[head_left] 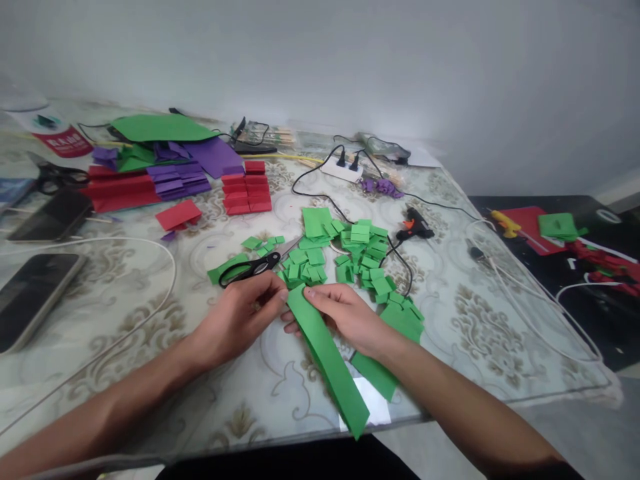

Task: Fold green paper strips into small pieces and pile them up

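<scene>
A long folded strip of green paper (330, 363) slants down toward the table's front edge, its top end between my two hands. My right hand (345, 317) grips that end, thumb on top and fingers underneath. My left hand (245, 310) pinches at the strip's upper left corner, thumb against the fingers. Just beyond the left hand lie black-handled scissors (250, 268), blades pointing away to the right. Small cut green paper pieces (305, 267) are heaped in front of both hands. Larger green paper (383, 373) lies partly under my right forearm.
Two phones (37, 293) and a white cable (173, 267) lie at left. Red folded papers (247, 193) and a green sheet (163, 127) are farther back. A glue gun (415, 227) and a white power strip (341, 169) with cords are at back right.
</scene>
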Available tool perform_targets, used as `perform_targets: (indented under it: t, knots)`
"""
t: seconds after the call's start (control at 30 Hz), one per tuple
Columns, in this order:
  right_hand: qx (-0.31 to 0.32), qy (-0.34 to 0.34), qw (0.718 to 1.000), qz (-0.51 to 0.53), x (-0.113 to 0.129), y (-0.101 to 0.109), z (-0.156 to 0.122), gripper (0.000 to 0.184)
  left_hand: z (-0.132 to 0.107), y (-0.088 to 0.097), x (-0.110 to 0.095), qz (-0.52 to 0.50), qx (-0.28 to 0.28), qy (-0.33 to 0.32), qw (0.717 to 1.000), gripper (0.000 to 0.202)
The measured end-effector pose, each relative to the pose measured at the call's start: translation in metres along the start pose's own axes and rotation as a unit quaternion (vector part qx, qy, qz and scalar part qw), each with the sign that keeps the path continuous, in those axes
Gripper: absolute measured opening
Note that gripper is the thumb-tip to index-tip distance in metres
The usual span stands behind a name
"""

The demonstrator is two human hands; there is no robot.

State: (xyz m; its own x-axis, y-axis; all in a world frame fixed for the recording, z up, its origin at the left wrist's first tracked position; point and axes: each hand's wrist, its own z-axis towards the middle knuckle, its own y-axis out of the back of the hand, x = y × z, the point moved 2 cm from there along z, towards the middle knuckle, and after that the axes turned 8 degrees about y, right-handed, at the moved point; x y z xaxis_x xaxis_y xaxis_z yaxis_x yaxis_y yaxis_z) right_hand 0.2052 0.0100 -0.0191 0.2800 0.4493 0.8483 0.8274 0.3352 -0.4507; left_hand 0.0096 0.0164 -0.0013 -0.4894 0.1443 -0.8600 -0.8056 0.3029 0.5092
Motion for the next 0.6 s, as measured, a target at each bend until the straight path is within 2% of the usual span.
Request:
perform_targets:
  t: [0.2,0.43,0.6]
  knots:
    - [-0.01,0.021,0.998,-0.064,0.003,-0.001,-0.001,0.05,0.001,0.001,-0.002,0.03,0.006,0.018,0.999,0.029]
    - [0.004,0.034,0.988,-0.151,0.001,-0.003,-0.003,0.053,0.0,-0.004,-0.002,-0.015,0.066,0.045,0.997,0.03]
    - [0.031,0.037,0.985,-0.165,0.001,-0.004,-0.004,0.052,-0.001,-0.009,0.0,-0.027,0.048,0.037,0.998,0.032]
